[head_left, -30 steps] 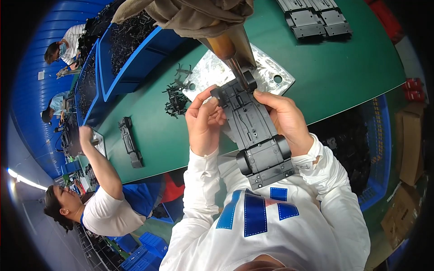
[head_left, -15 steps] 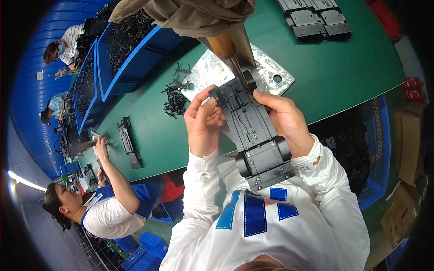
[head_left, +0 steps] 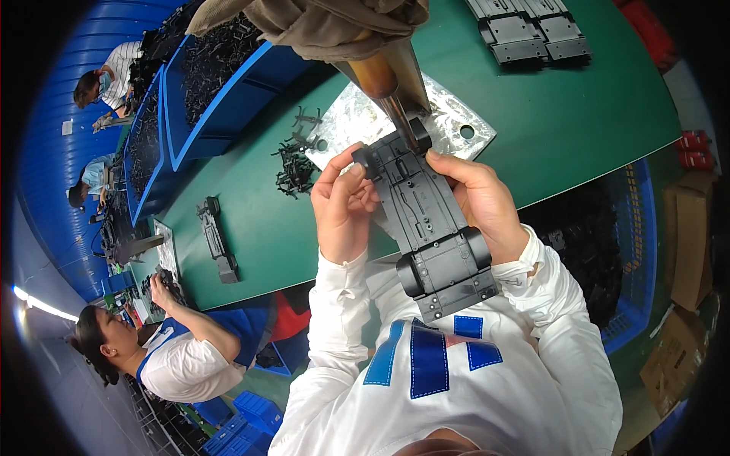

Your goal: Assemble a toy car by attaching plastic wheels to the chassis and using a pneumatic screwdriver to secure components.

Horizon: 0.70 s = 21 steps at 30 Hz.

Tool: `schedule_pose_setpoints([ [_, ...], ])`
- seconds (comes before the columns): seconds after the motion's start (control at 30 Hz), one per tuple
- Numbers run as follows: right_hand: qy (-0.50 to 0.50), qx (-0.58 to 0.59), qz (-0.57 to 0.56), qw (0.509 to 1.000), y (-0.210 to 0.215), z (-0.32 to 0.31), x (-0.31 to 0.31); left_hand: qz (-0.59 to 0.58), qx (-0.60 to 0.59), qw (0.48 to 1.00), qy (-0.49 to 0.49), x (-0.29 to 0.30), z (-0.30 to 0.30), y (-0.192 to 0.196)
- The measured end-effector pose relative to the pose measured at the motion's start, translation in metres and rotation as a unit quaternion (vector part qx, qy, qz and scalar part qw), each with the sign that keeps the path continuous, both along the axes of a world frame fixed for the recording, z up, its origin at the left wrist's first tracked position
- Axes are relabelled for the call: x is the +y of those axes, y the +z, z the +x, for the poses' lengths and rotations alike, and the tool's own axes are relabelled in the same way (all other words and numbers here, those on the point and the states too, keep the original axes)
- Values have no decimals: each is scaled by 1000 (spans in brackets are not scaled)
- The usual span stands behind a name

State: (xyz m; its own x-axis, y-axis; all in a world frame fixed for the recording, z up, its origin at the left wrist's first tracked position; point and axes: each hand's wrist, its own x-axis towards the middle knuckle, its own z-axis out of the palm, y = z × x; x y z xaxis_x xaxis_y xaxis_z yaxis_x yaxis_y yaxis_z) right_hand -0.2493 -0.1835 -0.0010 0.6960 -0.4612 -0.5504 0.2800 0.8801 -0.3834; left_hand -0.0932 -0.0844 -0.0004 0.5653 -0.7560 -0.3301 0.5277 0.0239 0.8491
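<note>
Between my two hands is a black plastic toy-car chassis (head_left: 426, 205), its long flat side facing up and its near end above my lap. My left hand (head_left: 344, 201) pinches the far left corner at a rounded wheel arch. Along the right edge lies my right hand (head_left: 487, 201), thumb on top near the far corner and fingers hidden underneath. The far end of the chassis meets a metal rod (head_left: 401, 121) that comes down at a slant from a cloth-wrapped tool (head_left: 372, 68). Whether the rod's tip touches the chassis, I cannot tell.
A silvery metal plate (head_left: 449, 106) lies under the rod on the green table (head_left: 563, 137). Small black parts (head_left: 295, 169) are heaped to its left, near blue bins (head_left: 228, 91). Another chassis (head_left: 217, 239) lies left; more (head_left: 532, 34) sit far right. A co-worker (head_left: 175, 342) sits left.
My hands and the chassis have hardly moved. At the left, the co-worker's raised hand has come down and back toward their body, now at a dark part.
</note>
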Motion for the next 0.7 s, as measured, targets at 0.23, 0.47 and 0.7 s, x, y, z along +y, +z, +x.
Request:
schedule_pose_setpoints([
  [0.23,4,9,-2,1000,0,0,-1,-4,4,1000,-4,0,0,0],
  [0.47,8,19,-17,1000,2,-1,0,4,9,1000,4,1,-1,1],
  [0.7,11,26,-12,1000,4,-1,-1,-5,8,1000,0,0,-1,1],
])
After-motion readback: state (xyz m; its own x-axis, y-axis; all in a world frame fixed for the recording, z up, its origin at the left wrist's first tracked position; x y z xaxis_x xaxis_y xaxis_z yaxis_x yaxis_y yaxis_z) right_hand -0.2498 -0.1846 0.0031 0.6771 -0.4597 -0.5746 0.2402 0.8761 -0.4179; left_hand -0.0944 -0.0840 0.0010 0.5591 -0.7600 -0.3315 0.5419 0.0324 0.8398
